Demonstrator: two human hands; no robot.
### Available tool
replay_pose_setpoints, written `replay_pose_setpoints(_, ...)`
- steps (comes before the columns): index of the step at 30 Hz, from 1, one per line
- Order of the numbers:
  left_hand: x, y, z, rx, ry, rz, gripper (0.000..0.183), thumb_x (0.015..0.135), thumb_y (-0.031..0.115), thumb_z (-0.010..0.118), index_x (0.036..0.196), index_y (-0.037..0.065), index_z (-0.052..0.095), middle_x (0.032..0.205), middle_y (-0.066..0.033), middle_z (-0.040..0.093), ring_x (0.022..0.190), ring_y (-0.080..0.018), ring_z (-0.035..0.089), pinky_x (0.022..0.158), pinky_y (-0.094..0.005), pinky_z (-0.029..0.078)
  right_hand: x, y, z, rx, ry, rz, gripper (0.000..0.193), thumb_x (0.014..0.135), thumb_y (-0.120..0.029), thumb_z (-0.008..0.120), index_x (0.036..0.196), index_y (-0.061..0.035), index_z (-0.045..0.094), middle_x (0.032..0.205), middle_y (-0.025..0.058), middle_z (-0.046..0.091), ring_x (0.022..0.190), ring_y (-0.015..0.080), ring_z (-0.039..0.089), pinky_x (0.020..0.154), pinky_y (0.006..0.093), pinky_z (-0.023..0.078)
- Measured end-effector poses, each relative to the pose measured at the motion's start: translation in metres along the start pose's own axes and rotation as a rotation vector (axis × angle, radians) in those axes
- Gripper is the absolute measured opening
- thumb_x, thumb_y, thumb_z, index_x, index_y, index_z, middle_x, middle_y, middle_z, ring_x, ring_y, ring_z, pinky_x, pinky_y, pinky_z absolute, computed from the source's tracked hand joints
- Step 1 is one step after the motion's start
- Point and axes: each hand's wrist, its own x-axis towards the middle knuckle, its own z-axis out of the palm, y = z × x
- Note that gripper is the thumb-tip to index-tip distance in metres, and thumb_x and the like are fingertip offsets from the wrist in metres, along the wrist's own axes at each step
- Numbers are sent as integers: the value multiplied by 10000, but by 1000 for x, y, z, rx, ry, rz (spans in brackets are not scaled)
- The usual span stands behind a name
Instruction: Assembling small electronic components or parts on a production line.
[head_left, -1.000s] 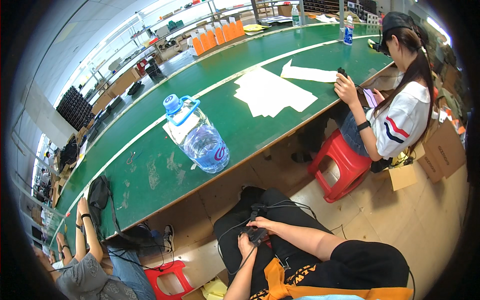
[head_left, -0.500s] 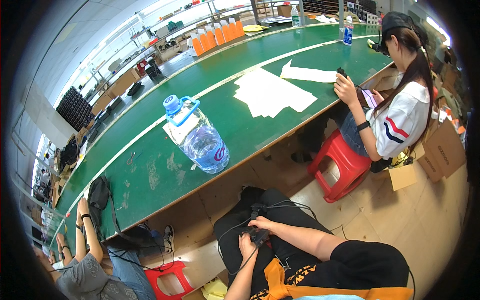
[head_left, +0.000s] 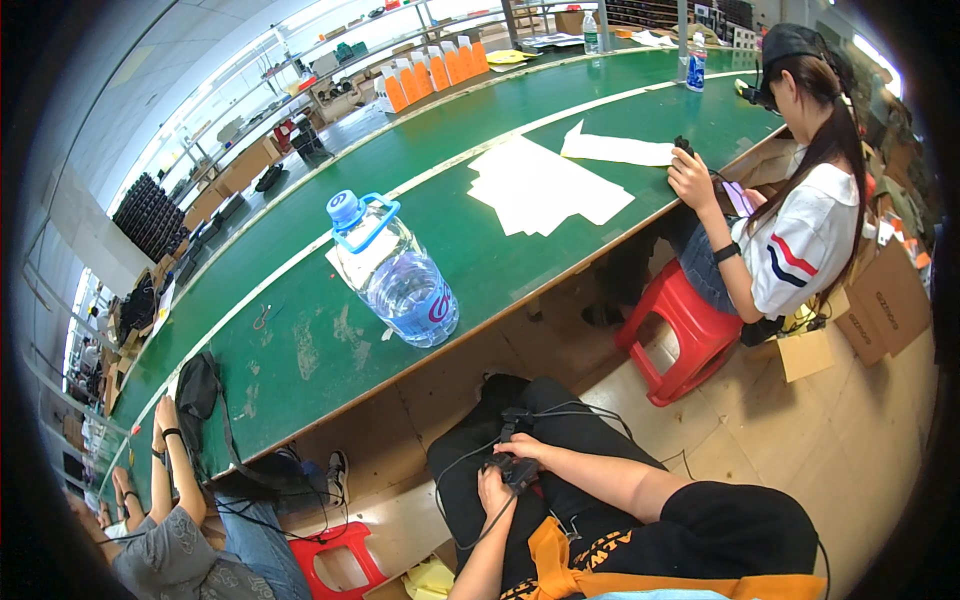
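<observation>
The head-worn fisheye looks down from above on the person's left hand (head_left: 492, 489) and right hand (head_left: 523, 449), facing forward across the counter (head_left: 500, 270) into the room beyond.

Six o'clock from here: left hand (head_left: 492, 490) and right hand (head_left: 524, 449) partly cover a black device (head_left: 517, 472); can't tell what. Seven: red stool (head_left: 345, 545) half-hidden by grey-shirted co-worker (head_left: 165, 560), who's clipped at eight. Two: purple item (head_left: 740, 197) partly blocked, unclear. Eleven: shelf clutter (head_left: 340, 95) too small.
</observation>
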Motion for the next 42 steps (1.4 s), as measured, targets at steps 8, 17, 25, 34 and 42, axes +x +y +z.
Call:
replay_pose_setpoints(8,-1,1,-1,14,-7,-42,299,674,104,658,956,10,628,953,-177,614,943,-352,546,820,-402,444,1,2,-1,48,-44,12,184,841,-168,552,914,-32,653,873,46,637,792,146,590,695,273,472)
replay_pose_setpoints(17,0,-1,-1,-17,-15,-26,301,679,106,650,966,20,625,967,-172,612,956,-354,542,827,-405,444,6,8,-1,41,-30,-53,167,826,-121,546,892,-17,657,860,56,637,782,146,589,690,263,467)
replay_pose_setpoints(25,-1,-4,1,11,-35,-25,291,677,84,641,957,8,619,964,-185,607,961,-369,537,836,-418,440,3,7,-3,40,-15,-81,180,769,-198,625,787,-19,636,697,42,589,599,137,543,557,267,425)
replay_pose_setpoints(34,0,0,0,8,-52,-65,304,671,118,654,942,-14,612,931,-201,603,943,-374,542,810,-419,454,11,14,-4,-68,18,-70,154,818,-147,603,881,-17,658,780,44,628,684,124,578,619,261,458)
replay_pose_setpoints(42,-1,-11,6,-1,-15,-52,298,661,113,667,924,-15,613,904,-208,597,932,-379,543,800,-424,457,5,9,-1,-4,16,-52,182,792,-189,623,813,-9,645,729,45,608,641,129,559,577,273,432)
